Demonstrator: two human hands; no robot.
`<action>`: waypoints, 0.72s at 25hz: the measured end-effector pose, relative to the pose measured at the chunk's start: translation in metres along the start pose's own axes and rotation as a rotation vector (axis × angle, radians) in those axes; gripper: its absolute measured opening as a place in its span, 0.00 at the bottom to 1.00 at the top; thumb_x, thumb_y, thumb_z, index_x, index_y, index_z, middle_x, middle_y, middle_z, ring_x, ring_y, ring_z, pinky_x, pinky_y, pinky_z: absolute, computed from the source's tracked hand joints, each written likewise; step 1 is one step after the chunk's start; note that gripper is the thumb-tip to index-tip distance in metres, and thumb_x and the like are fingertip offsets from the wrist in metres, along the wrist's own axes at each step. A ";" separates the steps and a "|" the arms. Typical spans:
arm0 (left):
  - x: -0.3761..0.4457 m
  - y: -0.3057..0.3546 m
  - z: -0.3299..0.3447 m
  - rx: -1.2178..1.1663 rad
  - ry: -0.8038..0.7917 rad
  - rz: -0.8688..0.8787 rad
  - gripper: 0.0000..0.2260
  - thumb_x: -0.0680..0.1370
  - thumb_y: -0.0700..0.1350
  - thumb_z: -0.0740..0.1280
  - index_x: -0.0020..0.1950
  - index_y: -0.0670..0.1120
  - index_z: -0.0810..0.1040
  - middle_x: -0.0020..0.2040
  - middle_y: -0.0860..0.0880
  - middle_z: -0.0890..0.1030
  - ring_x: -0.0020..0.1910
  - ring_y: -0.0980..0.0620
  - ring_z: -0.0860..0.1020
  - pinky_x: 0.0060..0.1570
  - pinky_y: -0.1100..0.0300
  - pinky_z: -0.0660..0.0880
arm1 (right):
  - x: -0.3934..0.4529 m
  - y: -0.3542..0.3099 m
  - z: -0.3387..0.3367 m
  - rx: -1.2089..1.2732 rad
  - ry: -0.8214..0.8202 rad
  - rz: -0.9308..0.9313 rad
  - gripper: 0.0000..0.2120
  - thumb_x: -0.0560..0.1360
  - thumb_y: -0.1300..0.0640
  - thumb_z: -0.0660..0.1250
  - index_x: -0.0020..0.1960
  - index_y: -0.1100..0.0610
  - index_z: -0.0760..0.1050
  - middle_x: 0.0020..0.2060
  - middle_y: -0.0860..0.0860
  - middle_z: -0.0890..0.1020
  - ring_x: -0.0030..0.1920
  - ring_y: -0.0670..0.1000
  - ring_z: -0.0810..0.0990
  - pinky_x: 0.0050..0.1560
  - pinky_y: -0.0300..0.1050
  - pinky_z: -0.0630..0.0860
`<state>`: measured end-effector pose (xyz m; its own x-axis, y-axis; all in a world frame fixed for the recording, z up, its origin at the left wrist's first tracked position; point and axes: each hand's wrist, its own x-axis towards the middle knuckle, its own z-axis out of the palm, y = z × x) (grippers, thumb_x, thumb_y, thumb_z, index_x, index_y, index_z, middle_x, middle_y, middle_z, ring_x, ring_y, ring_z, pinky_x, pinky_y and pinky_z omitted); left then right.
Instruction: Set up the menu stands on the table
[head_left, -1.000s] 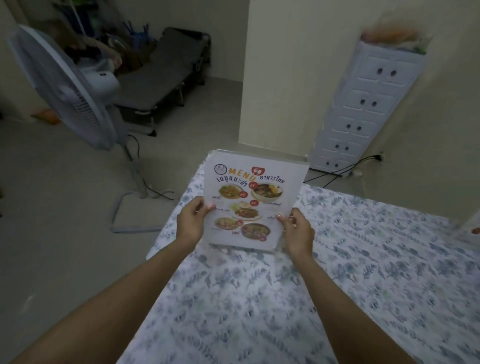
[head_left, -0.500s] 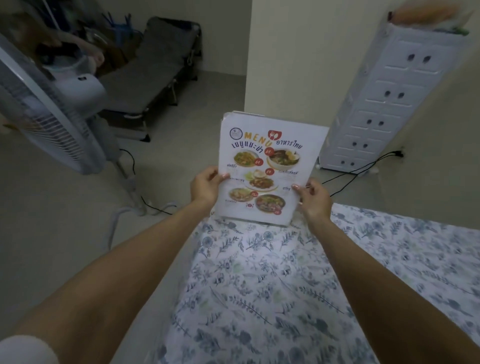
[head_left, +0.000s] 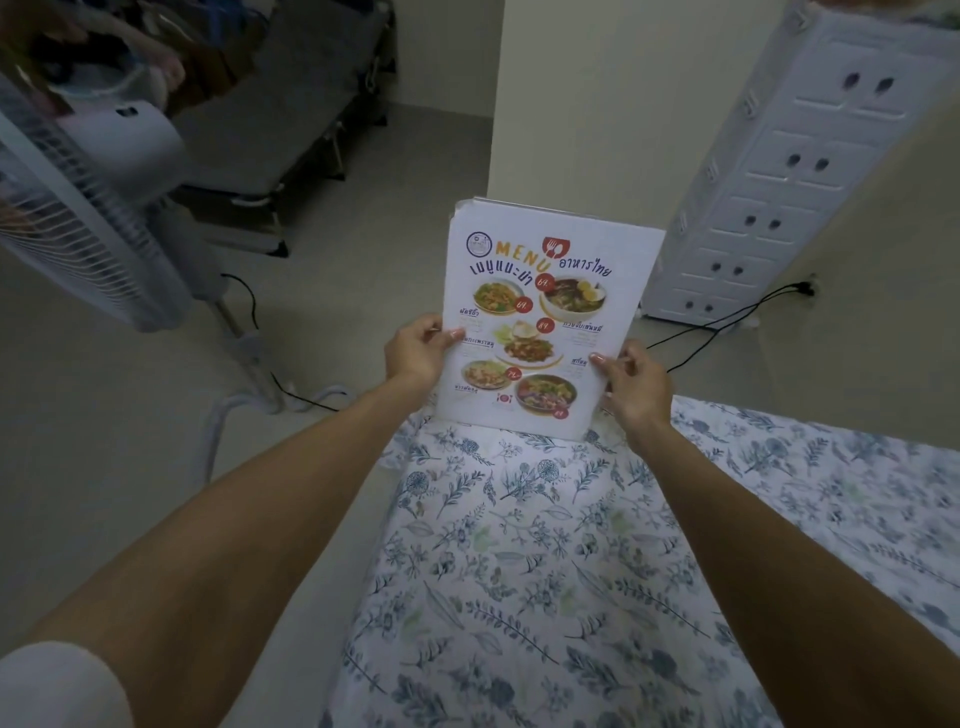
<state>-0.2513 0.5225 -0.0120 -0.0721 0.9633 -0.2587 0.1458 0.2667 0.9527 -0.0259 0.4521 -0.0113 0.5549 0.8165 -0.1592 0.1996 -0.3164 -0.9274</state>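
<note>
A menu stand (head_left: 545, 322), a white sheet printed with "MENU" and photos of dishes, stands upright at the far corner of the table (head_left: 545, 571), which wears a blue floral cloth. Its lower edge rests on or just above the cloth; I cannot tell which. My left hand (head_left: 415, 353) pinches the stand's left edge, thumb on the front. My right hand (head_left: 631, 384) grips its right edge lower down. Both arms reach forward over the table.
A white pedestal fan (head_left: 88, 208) stands on the floor at the left, its cable trailing beside the table corner. A white plastic drawer cabinet (head_left: 789, 176) stands against the wall at the back right. A grey folding cot (head_left: 270, 124) lies beyond.
The menu stand, held in both hands, has gone from a tilted position over the table to upright at the far corner. The view has shifted with my head.
</note>
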 end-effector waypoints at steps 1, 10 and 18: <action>0.002 -0.001 0.000 0.003 0.000 -0.002 0.05 0.75 0.44 0.70 0.50 0.47 0.81 0.54 0.45 0.84 0.53 0.44 0.83 0.57 0.46 0.79 | 0.001 0.000 0.000 -0.004 -0.006 -0.003 0.10 0.75 0.57 0.68 0.50 0.63 0.74 0.49 0.54 0.84 0.49 0.55 0.83 0.50 0.55 0.82; -0.003 -0.005 0.002 0.132 0.029 0.071 0.10 0.76 0.48 0.68 0.53 0.45 0.80 0.53 0.45 0.84 0.52 0.45 0.82 0.53 0.52 0.80 | -0.006 -0.004 -0.002 -0.246 -0.009 -0.146 0.11 0.78 0.55 0.64 0.53 0.64 0.73 0.47 0.54 0.81 0.40 0.49 0.77 0.34 0.40 0.71; -0.022 0.003 -0.002 0.928 -0.100 0.151 0.31 0.80 0.49 0.62 0.78 0.41 0.52 0.79 0.41 0.55 0.78 0.36 0.51 0.76 0.39 0.49 | -0.014 -0.001 -0.022 -0.991 -0.249 -0.206 0.33 0.74 0.39 0.64 0.68 0.61 0.63 0.66 0.61 0.72 0.67 0.63 0.68 0.66 0.61 0.68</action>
